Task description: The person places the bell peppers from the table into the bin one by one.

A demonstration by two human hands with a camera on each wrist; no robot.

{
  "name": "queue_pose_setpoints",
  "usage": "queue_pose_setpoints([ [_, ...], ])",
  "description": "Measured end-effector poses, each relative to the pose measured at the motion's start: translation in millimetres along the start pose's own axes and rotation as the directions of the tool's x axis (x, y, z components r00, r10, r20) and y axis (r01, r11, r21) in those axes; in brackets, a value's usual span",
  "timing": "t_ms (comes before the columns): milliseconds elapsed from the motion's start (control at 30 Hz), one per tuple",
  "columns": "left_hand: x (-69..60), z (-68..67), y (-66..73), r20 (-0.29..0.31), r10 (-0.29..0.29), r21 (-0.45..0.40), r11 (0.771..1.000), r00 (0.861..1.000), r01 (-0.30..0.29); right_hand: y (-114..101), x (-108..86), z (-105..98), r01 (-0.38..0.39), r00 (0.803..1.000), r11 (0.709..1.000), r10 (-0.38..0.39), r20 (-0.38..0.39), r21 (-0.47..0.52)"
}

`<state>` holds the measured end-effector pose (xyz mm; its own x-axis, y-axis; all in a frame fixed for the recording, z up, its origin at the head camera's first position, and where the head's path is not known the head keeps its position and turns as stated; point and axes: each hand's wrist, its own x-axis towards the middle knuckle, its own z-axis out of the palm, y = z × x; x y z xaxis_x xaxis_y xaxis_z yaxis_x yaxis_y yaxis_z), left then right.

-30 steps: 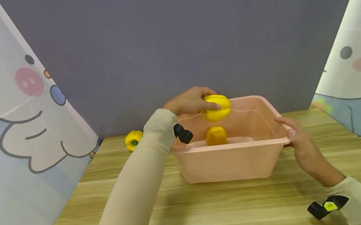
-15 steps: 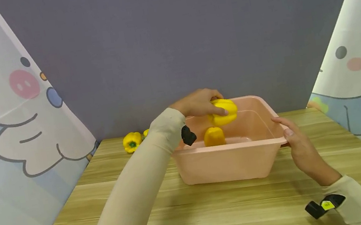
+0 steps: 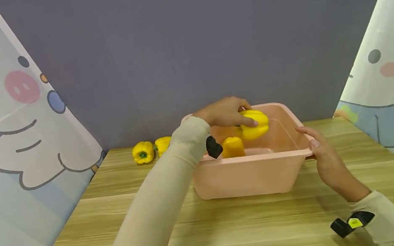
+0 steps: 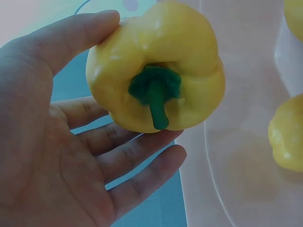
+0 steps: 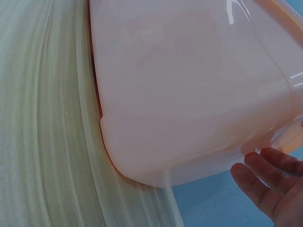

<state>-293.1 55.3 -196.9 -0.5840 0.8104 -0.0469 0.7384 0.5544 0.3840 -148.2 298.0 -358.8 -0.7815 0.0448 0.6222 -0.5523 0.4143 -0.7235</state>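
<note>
My left hand (image 3: 225, 112) holds a yellow bell pepper (image 3: 255, 125) just inside the top of a pink plastic basin (image 3: 243, 177). The left wrist view shows the green stem (image 4: 157, 97) facing the camera, with the thumb on one side of the pepper (image 4: 189, 42) and fingers beneath it. A second yellow pepper (image 3: 233, 147) stands inside the basin. At the basin's right end, my right hand (image 3: 329, 158) grips the rim, thumb on top and fingers along the outside. In the right wrist view, fingers (image 5: 265, 175) touch the basin's outer wall (image 5: 180, 94) below the rim.
Two more yellow peppers lie on the wooden table (image 3: 236, 232) left of the basin: one (image 3: 143, 152) in full view, the other (image 3: 163, 145) partly behind the left sleeve. A grey panel (image 3: 186, 48) rises behind the basin. Cartoon-print sheets (image 3: 33, 156) flank the table.
My left hand has carried the pepper right and slightly down into the basin's opening. The pepper behind the left sleeve has come into view. The right hand keeps its grip on the rim.
</note>
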Motion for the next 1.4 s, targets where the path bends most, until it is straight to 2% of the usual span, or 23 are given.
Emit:
queue_pose_setpoints([
  [300, 6.3, 6.4, 8.2, 0.021, -0.003, -0.019, 1.000, 1.000, 0.004, 0, -0.8, -1, -0.005, 1.000, 1.000, 0.005, 0.006, -0.030],
  [667, 3.4, 8.4, 3.6, -0.026, -0.038, -0.078, 0.996, 0.999, 0.036, 0, 1.4, 4, 0.003, 1.000, 1.000, -0.003, 0.020, -0.021],
  [900, 2.2, 8.8, 2.4, -0.053, 0.012, -0.096, 0.995, 0.999, -0.017, 0, 1.6, 4, 0.028, 0.999, 0.999, -0.029, 0.031, 0.039],
  [1133, -1.4, 1.1, -0.3, -0.055, 0.029, -0.090, 0.995, 0.998, -0.034, 1, 3.0, 3, 0.015, 1.000, 0.999, -0.016, 0.026, 0.039],
  [1233, -5.2, -3.6, -2.0, -0.051, 0.018, -0.086, 0.996, 0.999, -0.022, 1, 3.2, 3, 0.015, 1.000, 1.000, -0.016, 0.020, 0.028],
  [1400, -17.0, -12.7, -9.7, -0.011, -0.010, -0.112, 0.994, 1.000, 0.008, 2, 1.9, 4, 0.008, 1.000, 0.999, -0.009, 0.022, 0.051],
])
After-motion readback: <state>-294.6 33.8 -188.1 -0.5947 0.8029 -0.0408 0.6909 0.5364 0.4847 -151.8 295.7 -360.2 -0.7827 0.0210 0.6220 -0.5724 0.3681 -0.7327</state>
